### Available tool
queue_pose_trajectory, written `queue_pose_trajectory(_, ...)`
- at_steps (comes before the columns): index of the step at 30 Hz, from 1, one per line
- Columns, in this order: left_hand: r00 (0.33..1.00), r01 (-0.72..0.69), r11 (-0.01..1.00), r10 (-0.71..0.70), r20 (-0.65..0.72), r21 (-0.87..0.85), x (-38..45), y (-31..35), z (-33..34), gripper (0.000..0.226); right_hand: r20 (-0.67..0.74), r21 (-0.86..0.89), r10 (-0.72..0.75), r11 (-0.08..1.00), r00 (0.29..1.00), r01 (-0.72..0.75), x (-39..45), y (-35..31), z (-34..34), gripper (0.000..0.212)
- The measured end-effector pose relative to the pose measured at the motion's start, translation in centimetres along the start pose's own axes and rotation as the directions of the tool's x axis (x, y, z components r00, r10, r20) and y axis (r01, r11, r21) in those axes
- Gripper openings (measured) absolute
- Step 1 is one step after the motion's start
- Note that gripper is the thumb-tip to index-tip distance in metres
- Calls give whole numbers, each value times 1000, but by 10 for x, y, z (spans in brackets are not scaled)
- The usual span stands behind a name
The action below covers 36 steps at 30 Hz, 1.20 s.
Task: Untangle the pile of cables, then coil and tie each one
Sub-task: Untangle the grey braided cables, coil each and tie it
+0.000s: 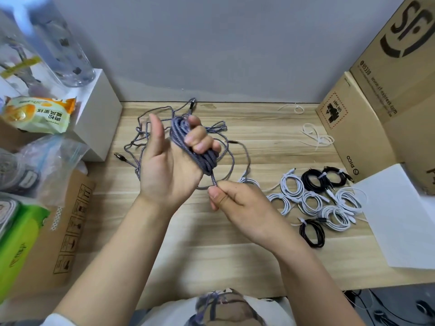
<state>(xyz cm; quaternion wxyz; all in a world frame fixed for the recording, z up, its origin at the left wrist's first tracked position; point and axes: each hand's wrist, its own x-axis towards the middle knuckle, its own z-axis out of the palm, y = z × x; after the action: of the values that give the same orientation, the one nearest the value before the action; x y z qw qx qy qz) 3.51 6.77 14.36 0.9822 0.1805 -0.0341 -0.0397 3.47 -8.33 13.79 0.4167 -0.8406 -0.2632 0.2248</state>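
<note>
The left hand (169, 158) holds the gray cable (195, 147) wound around its fingers, above the counter's (259, 137) back edge. The right hand (235, 201) pinches its loose end. The loops could slip off if the fingers relax.

Left hand (169, 158) raised above surface (211, 250) centre, coil (188, 142) wrapped around its fingers. Right hand (237, 198) just right and nearer, pinching strand that comes from coil. Loose tangled cable (141, 147) on surface behind and below both hands. Tied coils (315, 201) grouped on surface to right. Loose ties (315, 135) behind them, near cardboard boxes (367, 128) at right edge. Paper sheet (404, 220) at right front. Bags and boxes (47, 142) stacked at left edge.
</note>
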Motion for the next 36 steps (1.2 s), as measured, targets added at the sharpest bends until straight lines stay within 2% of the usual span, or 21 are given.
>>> queue_pose_trajectory(3,999,26,948,-10,-53,318,2,-5,0,53,-62,-199,-13,980,998,0,-3,-3,-2,43)
queue_pose_trajectory(5,994,42,857,14,-106,513,4,-8,-1,53,-114,-228,-28,974,993,2,-5,-6,-4,46)
queue_pose_trajectory(8,991,86,642,24,-132,762,2,-12,-6,61,-202,-206,-72,978,977,30,-6,-9,-11,40)
queue_pose_trajectory(10,990,140,472,-58,-127,871,-4,-14,-5,63,-250,-251,-107,967,962,43,-6,-11,-13,40)
queue_pose_trajectory(12,978,176,253,-150,-141,951,-9,-14,1,65,-298,-259,-142,964,944,64,-6,-14,-16,44)
queue_pose_trajectory(13,970,190,188,-185,-155,964,-11,-13,6,65,-318,-240,-159,967,935,83,-6,-14,-17,43)
queue_pose_trajectory(14,961,215,163,-213,-178,963,-11,-12,10,62,-344,-214,-169,972,924,98,-7,-14,-18,40)
queue_pose_trajectory(15,950,242,167,-242,-198,956,-11,-11,11,58,-380,-182,-172,977,909,109,-7,-13,-20,38)
queue_pose_trajectory(17,911,310,217,-346,-224,925,-11,-10,11,64,-452,-93,-150,988,879,121,-8,-10,-24,40)
queue_pose_trajectory(20,788,424,343,-596,-155,838,-13,-4,4,74,-470,-8,-138,988,872,152,-11,-9,-25,42)
queue_pose_trajectory(23,660,519,520,-748,69,679,-16,4,1,65,-492,51,-134,982,860,182,-11,-7,-29,43)
queue_pose_trajectory(25,637,542,673,-720,277,504,-17,10,-1,61,-524,55,-145,978,840,203,-11,-4,-35,44)
queue_pose_trajectory(27,635,524,763,-646,423,379,-15,10,2,54,-515,75,-143,974,845,211,-10,-3,-36,50)
queue_pose_trajectory(30,662,499,833,-543,517,237,-13,7,14,50,-506,64,-135,979,852,193,-7,-4,-28,46)
queue_pose_trajectory(33,774,408,913,-358,523,21,-14,8,33,34,-486,57,-99,988,868,144,-4,1,-24,49)
queue_pose_trajectory(35,874,297,948,-223,433,-113,-15,9,44,35,-421,27,-61,996,905,80,-4,4,-21,54)
queue_pose_trajectory(36,914,233,965,-176,367,-119,-14,9,48,41,-374,9,-51,998,926,58,-5,3,-18,53)
